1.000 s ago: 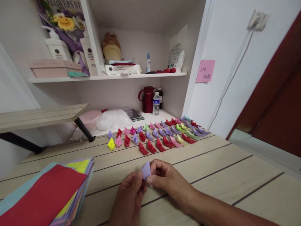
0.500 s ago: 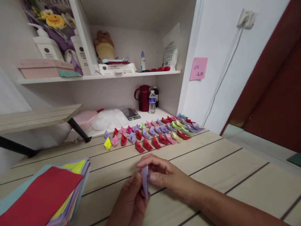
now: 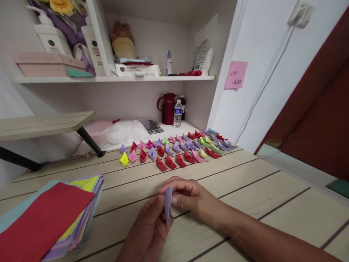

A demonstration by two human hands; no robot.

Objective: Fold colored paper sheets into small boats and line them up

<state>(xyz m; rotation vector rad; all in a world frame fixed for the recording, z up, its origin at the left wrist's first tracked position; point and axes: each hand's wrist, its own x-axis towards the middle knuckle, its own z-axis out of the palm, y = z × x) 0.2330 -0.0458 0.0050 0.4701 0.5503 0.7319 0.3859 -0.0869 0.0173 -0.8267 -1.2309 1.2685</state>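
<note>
A small folded purple paper (image 3: 168, 205) stands nearly on edge between my hands, above the table. My left hand (image 3: 152, 222) pinches it from the left, thumb on its near face and fingers behind and below. From the right, my right hand (image 3: 187, 194) curls around its upper part, with the thumb against its right edge and the fingertips behind the top. Just beyond, several small folded paper boats stand in rows, among them a red boat (image 3: 161, 163) and a yellow boat (image 3: 124, 159).
A stack of coloured paper sheets, red sheet (image 3: 46, 222) on top, lies at left on the slatted table (image 3: 251, 193). A raised wooden stand (image 3: 46, 125) is behind it. Farther back are a red jug (image 3: 168, 109), a water bottle (image 3: 177, 114) and a shelf (image 3: 109, 79).
My right thumb and fingers have closed in on the folded purple paper. The camera view has shifted slightly; the boats and the paper stack stay in place on the table.
</note>
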